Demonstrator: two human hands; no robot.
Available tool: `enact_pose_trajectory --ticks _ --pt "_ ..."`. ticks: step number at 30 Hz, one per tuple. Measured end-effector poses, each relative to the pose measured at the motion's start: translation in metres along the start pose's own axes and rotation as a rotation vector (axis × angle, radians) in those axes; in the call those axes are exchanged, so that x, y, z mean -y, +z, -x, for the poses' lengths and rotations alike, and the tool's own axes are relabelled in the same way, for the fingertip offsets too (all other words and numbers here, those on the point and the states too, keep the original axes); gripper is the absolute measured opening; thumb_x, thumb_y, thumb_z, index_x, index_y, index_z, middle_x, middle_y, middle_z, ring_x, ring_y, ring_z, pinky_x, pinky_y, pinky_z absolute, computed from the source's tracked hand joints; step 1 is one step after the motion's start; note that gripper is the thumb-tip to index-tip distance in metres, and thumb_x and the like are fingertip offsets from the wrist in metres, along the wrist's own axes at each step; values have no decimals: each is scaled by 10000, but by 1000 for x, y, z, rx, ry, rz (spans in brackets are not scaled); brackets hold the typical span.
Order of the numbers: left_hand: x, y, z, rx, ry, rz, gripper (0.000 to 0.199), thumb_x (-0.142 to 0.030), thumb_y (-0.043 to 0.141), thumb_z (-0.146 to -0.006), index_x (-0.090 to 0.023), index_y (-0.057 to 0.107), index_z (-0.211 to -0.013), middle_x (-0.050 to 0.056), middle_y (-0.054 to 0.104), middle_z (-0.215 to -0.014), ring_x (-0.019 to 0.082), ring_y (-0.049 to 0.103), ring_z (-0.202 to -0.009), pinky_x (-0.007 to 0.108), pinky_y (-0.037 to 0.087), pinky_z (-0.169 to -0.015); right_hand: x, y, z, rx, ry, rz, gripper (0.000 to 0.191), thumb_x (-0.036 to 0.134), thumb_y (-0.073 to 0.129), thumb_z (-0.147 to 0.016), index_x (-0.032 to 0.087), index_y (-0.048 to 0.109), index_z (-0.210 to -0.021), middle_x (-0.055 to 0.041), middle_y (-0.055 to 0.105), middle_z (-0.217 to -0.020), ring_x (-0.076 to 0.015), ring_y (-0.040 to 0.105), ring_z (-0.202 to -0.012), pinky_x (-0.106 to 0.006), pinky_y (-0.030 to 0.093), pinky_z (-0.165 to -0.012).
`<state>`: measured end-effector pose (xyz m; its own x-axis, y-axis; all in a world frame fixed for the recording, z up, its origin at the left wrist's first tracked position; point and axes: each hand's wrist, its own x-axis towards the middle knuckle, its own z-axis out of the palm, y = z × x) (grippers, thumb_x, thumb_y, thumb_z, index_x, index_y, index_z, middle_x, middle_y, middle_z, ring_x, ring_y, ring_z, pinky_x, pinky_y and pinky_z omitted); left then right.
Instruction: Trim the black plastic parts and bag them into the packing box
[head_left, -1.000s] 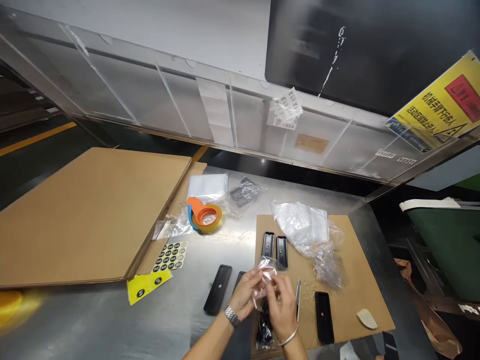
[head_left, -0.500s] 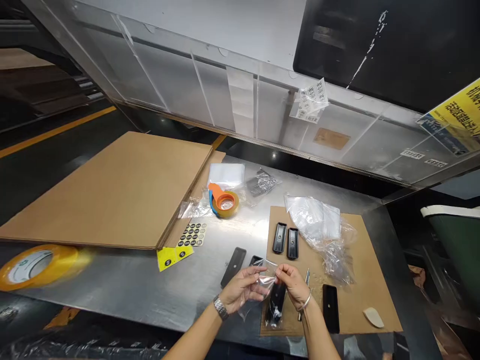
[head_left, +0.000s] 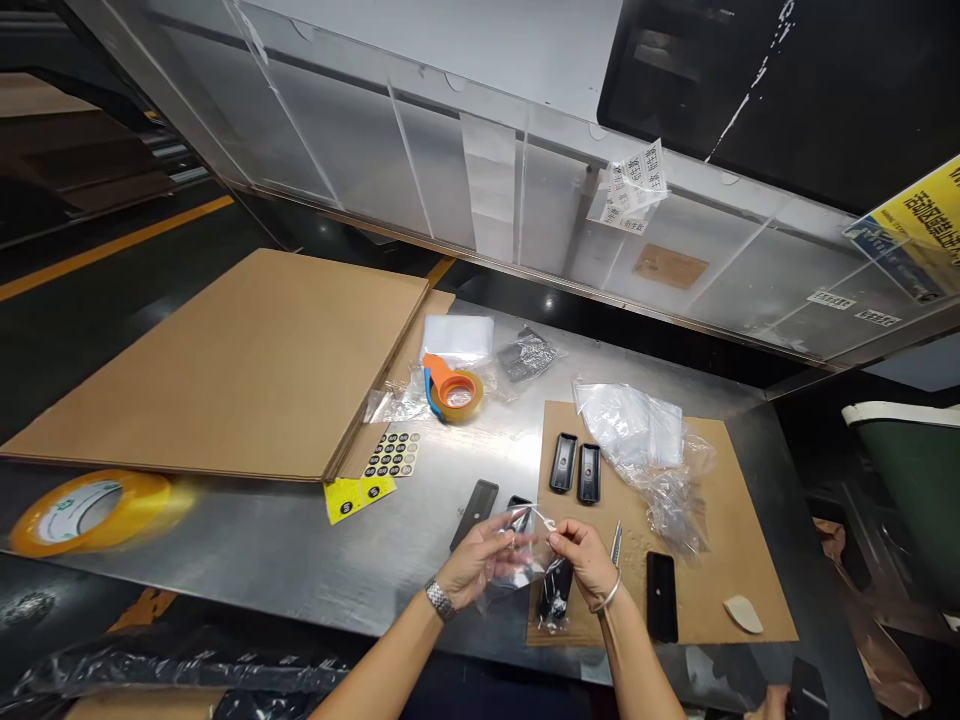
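right hand (head_left: 589, 562) pinching clear bag (head_left: 523, 577) | left hand (head_left: 472, 562) fingers blurred, grip unclear | cardboard sheet (head_left: 709, 600) edge between hands | metal table (head_left: 367, 565) spreads leftward

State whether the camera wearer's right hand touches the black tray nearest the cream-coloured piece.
Apart: the head view shows bare cardboard between the right hand and that black tray.

The head camera faces forward, down at workbench (head_left: 337, 570).

Looks like a factory packing station to me. I've got a metal workbench (head_left: 360, 570), stacked cardboard sheets (head_left: 247, 370), tape dispenser (head_left: 450, 379), packing-tape roll (head_left: 141, 498), clear plastic bags (head_left: 637, 428), sticker sheet (head_left: 392, 456), yellow floor line (head_left: 120, 246).
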<state>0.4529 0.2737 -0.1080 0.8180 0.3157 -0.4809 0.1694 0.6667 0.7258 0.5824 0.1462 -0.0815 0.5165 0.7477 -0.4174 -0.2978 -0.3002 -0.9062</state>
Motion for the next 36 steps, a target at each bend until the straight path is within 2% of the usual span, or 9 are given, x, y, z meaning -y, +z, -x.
enact_pose_trajectory --ticks 3,9,12,17,21,24,27,32,36 --pt "2 4 0 -275 265 -268 424 -420 584 -700 -173 522 -1039 99 599 -1009 201 573 -921 277 461 -699 3 7 3 -65 -63 117 278 397 651 -646 149 527 -632 52 456 -547 -67 369 -517 -196 282 -518" --pt "11 17 -2 -169 317 -507 300 -440 598 -669 -143 577 -635 -2 566 -577 123 515 -552 227 410 -525 -1 23 4 -74 -166 355 208 305 635 -653 146 528 -573 48 456 -531 -71 373 -513 -189 268 -499" --pt "16 12 -5 -262 355 -624 352 -433 459 -772 -153 528 -570 -19 501 -491 113 467 -479 228 378 -476 -7 23 -3 -155 -192 412 209 321 575 -703 155 492 -606 50 432 -544 -77 376 -523 -189 296 -512" --pt "18 -1 1 -481 509 -881 220 -314 458 -786 -151 597 -836 64 582 -761 204 533 -750 330 415 -676 -12 32 -7 -215 -238 537 191 319 482 -768 165 478 -655 33 448 -596 -93 409 -557 -201 331 -547" --pt "17 -7 1 -457 658 -1078 219 -236 467 -784 -221 615 -944 64 580 -900 209 498 -877 347 384 -781 -13 45 -6 -111 -265 677 162 298 519 -742 175 514 -637 10 519 -659 -115 479 -648 -208 359 -617" --pt "15 -19 -8 -477 700 -1176 223 -217 424 -815 -217 644 -845 43 560 -744 174 494 -735 305 396 -707 -22 47 -10 -145 -192 767 180 320 439 -798 174 544 -788 -16 567 -712 -124 520 -658 -216 389 -628" --pt "13 -32 -18 -629 703 -1230 255 -229 398 -831 -181 645 -874 68 528 -753 190 471 -749 317 390 -707 -40 49 -18 -243 -38 872 290 334 327 -852 139 528 -925 -73 605 -706 -163 568 -647 -264 413 -621" --pt "8 -37 -26 -785 660 -1307 244 -291 442 -809 -194 664 -846 69 507 -723 212 452 -746 335 361 -686 -70 65 -30 -286 174 988 201 263 486 -764 85 577 -788 -210 623 -733 -293 613 -732 -379 425 -642" --pt "8 -34 -33 -743 614 -1347 263 -285 421 -816 -197 668 -798 51 534 -627 199 471 -670 317 354 -639 -75 56 -24 -299 179 909 163 208 441 -774 106 563 -808 -168 617 -698 -254 611 -684 -348 431 -610"
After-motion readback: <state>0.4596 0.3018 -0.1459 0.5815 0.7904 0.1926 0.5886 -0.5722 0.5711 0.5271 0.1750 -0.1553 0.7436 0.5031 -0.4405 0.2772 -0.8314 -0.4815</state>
